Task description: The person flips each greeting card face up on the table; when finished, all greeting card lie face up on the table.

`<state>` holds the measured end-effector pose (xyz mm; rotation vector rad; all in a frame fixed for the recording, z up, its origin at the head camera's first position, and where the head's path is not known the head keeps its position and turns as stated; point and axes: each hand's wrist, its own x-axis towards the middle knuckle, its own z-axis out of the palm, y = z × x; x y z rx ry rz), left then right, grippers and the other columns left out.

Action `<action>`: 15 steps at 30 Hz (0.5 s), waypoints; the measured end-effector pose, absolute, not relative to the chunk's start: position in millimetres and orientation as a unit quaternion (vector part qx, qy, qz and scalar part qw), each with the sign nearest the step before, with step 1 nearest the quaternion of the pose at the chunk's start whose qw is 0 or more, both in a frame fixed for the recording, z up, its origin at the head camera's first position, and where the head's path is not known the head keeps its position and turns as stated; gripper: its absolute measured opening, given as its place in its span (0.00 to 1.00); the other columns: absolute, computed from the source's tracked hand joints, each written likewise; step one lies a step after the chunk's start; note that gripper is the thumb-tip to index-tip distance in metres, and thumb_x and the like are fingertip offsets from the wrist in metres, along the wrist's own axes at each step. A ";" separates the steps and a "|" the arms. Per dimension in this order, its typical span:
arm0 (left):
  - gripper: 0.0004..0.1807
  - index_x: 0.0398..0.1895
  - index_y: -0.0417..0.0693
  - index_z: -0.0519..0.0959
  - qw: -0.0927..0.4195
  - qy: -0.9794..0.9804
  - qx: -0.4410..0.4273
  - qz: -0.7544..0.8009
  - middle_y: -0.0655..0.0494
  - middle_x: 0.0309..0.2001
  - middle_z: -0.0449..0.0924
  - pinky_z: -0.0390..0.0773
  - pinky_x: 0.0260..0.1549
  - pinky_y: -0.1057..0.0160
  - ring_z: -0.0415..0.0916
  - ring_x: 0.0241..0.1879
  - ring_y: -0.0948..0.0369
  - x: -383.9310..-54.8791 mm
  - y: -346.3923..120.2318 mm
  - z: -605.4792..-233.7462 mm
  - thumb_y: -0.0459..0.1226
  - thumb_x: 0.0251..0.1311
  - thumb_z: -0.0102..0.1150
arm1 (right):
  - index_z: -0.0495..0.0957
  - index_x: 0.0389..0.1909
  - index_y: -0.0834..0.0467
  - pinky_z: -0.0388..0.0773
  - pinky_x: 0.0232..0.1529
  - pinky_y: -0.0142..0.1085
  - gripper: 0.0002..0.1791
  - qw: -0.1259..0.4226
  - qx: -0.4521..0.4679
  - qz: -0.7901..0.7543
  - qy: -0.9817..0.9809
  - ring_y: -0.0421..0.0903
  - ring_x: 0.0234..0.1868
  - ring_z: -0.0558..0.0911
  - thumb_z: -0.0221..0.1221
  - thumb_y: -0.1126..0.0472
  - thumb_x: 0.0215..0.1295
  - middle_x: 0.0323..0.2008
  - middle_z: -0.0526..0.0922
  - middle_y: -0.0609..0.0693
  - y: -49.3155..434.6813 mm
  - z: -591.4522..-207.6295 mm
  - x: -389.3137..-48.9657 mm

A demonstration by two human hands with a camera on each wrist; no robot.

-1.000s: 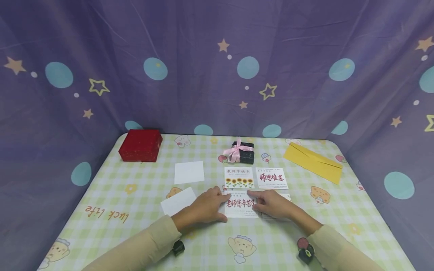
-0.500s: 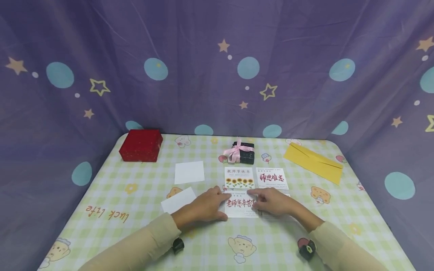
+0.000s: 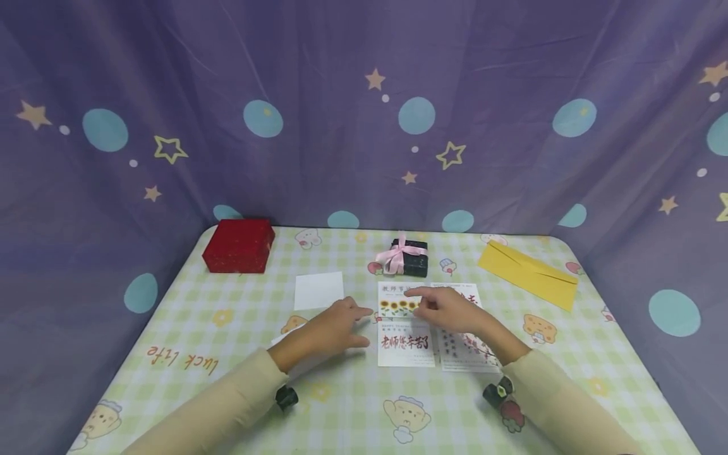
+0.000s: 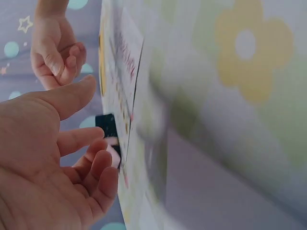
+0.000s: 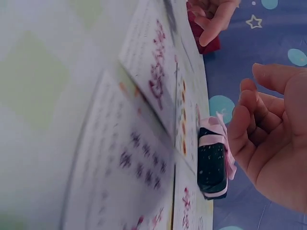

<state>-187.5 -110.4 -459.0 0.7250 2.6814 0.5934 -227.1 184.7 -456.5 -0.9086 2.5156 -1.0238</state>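
While both your hands hover above the table (image 3: 347,417), you look to be mid-arrangement, four printed cards laid two by two. Your right hand (image 3: 446,311) hangs over the sunflower card (image 3: 392,308) and the upper right card (image 3: 464,289), index finger out, nothing in its grasp. There's your left hand (image 3: 335,325), fingers loose and holding nothing, just left of the lower lettered card (image 3: 406,344); the blossom card (image 3: 469,357) lies beside that one, partly below your right wrist. Next, I'd judge, calls for light fingertips, squaring edges without dragging neighbours.
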 end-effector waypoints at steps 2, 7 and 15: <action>0.35 0.71 0.47 0.73 0.162 0.930 0.239 0.228 0.50 0.52 0.76 0.77 0.53 0.54 0.75 0.50 0.57 -189.8 -117.1 -453.8 0.47 0.62 0.70 | 0.74 0.68 0.60 0.73 0.29 0.31 0.25 0.140 -0.321 -0.362 0.864 0.35 0.23 0.72 0.59 0.59 0.72 0.28 0.83 0.49 177.4 -456.4 -232.1; 0.34 0.70 0.42 0.73 0.155 0.926 0.238 0.248 0.43 0.50 0.77 0.77 0.52 0.52 0.77 0.50 0.52 -198.2 -139.4 -446.4 0.43 0.62 0.69 | 0.74 0.67 0.62 0.74 0.29 0.30 0.25 0.152 -0.334 -0.387 0.846 0.35 0.24 0.74 0.60 0.59 0.72 0.30 0.84 0.53 156.6 -462.8 -241.8; 0.34 0.73 0.41 0.70 0.122 0.934 0.213 0.258 0.37 0.51 0.76 0.75 0.44 0.56 0.74 0.47 0.49 -219.7 -186.6 -433.9 0.40 0.64 0.67 | 0.74 0.67 0.63 0.77 0.37 0.30 0.25 0.146 -0.357 -0.376 0.842 0.35 0.31 0.78 0.58 0.60 0.72 0.36 0.86 0.47 119.0 -468.9 -254.5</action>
